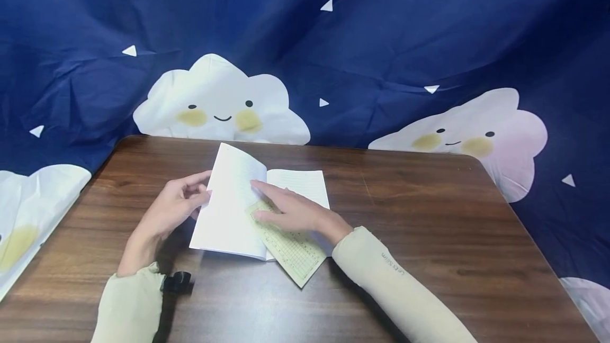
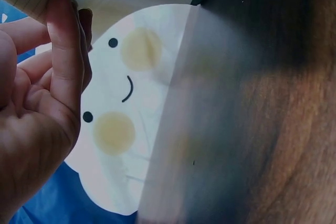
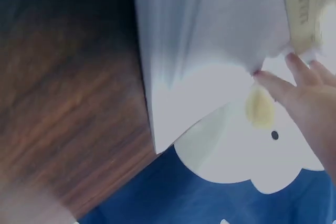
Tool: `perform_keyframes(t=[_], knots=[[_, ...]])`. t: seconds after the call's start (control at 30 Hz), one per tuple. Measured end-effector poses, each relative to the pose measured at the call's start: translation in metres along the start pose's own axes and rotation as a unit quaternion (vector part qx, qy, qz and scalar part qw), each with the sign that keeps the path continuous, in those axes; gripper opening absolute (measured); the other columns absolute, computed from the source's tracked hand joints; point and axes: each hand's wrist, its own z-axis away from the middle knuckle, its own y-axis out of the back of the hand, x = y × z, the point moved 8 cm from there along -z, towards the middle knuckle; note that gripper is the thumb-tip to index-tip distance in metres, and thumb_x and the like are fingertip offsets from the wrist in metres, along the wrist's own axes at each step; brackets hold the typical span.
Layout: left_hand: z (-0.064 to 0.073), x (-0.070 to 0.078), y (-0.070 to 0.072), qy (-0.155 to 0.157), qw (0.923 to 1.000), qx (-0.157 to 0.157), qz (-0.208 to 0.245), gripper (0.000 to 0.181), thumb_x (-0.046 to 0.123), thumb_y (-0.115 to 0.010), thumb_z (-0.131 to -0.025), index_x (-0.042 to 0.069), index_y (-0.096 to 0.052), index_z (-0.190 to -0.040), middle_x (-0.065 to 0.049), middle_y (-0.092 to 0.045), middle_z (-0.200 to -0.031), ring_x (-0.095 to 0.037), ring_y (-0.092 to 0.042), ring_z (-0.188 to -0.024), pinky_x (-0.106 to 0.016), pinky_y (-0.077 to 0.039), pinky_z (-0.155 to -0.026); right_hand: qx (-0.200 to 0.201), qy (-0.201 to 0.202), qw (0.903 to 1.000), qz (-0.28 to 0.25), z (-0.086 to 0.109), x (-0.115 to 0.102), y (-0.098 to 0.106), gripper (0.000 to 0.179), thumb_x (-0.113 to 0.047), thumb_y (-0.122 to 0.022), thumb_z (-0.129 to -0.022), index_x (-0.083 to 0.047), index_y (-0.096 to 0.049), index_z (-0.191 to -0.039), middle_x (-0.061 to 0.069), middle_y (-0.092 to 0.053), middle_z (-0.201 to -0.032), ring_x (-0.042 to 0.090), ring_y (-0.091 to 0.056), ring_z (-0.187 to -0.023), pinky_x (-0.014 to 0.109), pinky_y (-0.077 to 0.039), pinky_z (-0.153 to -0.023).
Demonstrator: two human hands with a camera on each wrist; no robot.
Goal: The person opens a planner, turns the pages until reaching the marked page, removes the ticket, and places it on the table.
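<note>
A notebook (image 1: 226,216) with white pages lies open on the table, its left part lifted at a slant. At its outer edge, my left hand (image 1: 169,205) grips the raised pages between thumb and fingers; the left wrist view shows this hand (image 2: 47,87) under the lined paper, near a cover with grey lettering. A pale yellow-green gridded sheet (image 1: 297,258) lies aslant across the fold, its lower corner past the notebook's bottom edge. Over its upper part my right hand (image 1: 300,213) stretches its fingers, with fingertips (image 3: 260,74) at the left page in the right wrist view.
The brown wooden table (image 1: 429,258) extends around the notebook. Behind its far edge hangs a dark blue cloth (image 1: 362,57) with smiling white clouds. A small black object (image 1: 177,282) sits at the left sleeve cuff.
</note>
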Motion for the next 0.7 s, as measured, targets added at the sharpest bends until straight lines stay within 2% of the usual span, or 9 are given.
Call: perform_keyframes(t=[0.13,0.2,0.3,0.37,0.57,0.7], knots=[[-0.001,0.002,-0.001,0.002,0.9998,-0.006,0.017,0.051,0.011,-0.056,-0.104,-0.007,-0.043,-0.149,-0.019,-0.066,-0.094,-0.022,-0.065,-0.071,-0.039,-0.059,-0.060,0.008,0.009,0.9988,0.047,-0.002,-0.003,-0.007,0.073,-0.054,-0.052,-0.101,-0.025,-0.025,-0.163,-0.004,-0.017,-0.168,0.010,-0.015,-0.152,0.059,-0.013,-0.121],[0.000,0.003,-0.001,0.003,0.9995,-0.006,0.032,0.051,0.017,-0.055,-0.106,-0.008,-0.043,-0.148,-0.020,-0.067,-0.093,-0.023,-0.066,-0.068,-0.038,-0.059,-0.059,0.008,0.009,0.9978,0.064,-0.003,-0.006,-0.009,0.072,-0.055,-0.051,-0.101,-0.026,-0.027,-0.162,-0.004,-0.015,-0.169,0.010,-0.013,-0.152,0.061,-0.012,-0.120],[0.001,0.004,0.000,0.004,0.9988,-0.002,0.048,0.054,0.022,-0.057,-0.106,-0.010,-0.043,-0.147,-0.018,-0.067,-0.090,-0.022,-0.065,-0.063,-0.037,-0.059,-0.056,0.009,0.005,0.9965,0.083,-0.003,-0.009,-0.013,0.071,-0.056,-0.051,-0.101,-0.027,-0.028,-0.162,-0.004,-0.015,-0.169,0.009,-0.013,-0.152,0.062,-0.012,-0.119],[0.002,0.005,0.000,0.004,0.9990,0.001,0.045,0.057,0.023,-0.061,-0.104,-0.009,-0.043,-0.148,-0.017,-0.067,-0.091,-0.021,-0.065,-0.067,-0.036,-0.058,-0.057,0.013,0.002,0.9955,0.094,-0.003,-0.009,-0.014,0.071,-0.057,-0.050,-0.101,-0.028,-0.027,-0.162,-0.005,-0.015,-0.168,0.007,-0.013,-0.152,0.062,-0.012,-0.119],[0.000,0.002,0.003,0.006,0.9999,0.010,0.002,0.063,0.019,-0.069,-0.098,-0.008,-0.043,-0.148,-0.014,-0.064,-0.090,-0.018,-0.060,-0.070,-0.034,-0.055,-0.058,0.025,-0.005,0.9933,0.113,-0.003,-0.009,-0.017,0.071,-0.060,-0.051,-0.100,-0.032,-0.027,-0.162,-0.008,-0.016,-0.168,0.007,-0.015,-0.151,0.060,-0.013,-0.120],[-0.001,0.001,0.003,0.005,0.9999,0.012,-0.006,0.062,0.017,-0.068,-0.098,-0.009,-0.043,-0.148,-0.013,-0.064,-0.089,-0.018,-0.059,-0.069,-0.033,-0.054,-0.058,0.029,0.002,0.9908,0.133,-0.004,-0.010,-0.014,0.071,-0.057,-0.054,-0.100,-0.030,-0.030,-0.161,-0.004,-0.020,-0.167,0.014,-0.023,-0.151,0.056,-0.021,-0.120]])
